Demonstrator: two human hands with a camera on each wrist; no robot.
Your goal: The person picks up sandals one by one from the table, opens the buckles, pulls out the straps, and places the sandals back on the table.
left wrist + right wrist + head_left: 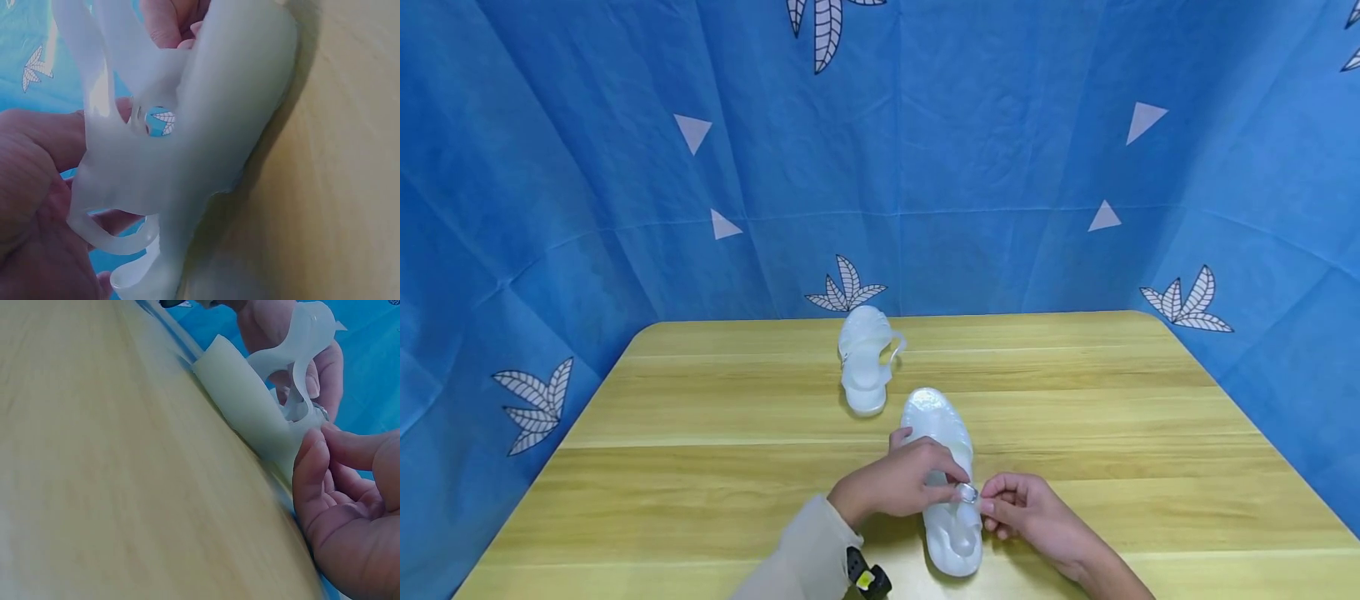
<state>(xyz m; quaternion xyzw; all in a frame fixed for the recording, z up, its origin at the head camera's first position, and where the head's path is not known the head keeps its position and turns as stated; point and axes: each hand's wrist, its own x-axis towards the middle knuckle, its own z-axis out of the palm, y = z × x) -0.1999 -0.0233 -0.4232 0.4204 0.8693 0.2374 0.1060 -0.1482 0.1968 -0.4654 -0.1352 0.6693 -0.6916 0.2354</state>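
Observation:
A translucent white sandal (934, 414) lies on the table with its toe pointing away from me. My left hand (898, 483) reaches across it and pinches its strap by the small metal buckle (967, 493) between thumb and forefinger. At the sandal's right side, my right hand (1033, 510) pinches the strap close to the buckle. In the right wrist view, the sandal (240, 403) shows its straps arching above the sole, and the right thumb and forefinger meet beside the buckle. The strap's tip is hidden by the fingers.
A second white sandal (865, 375) lies farther back, slightly left, with a loose strap out to its right. The wooden table (700, 467) has rounded far corners. Behind and beside it hangs a blue patterned cloth (962, 150). A black watch-like band (867, 575) is on the left wrist.

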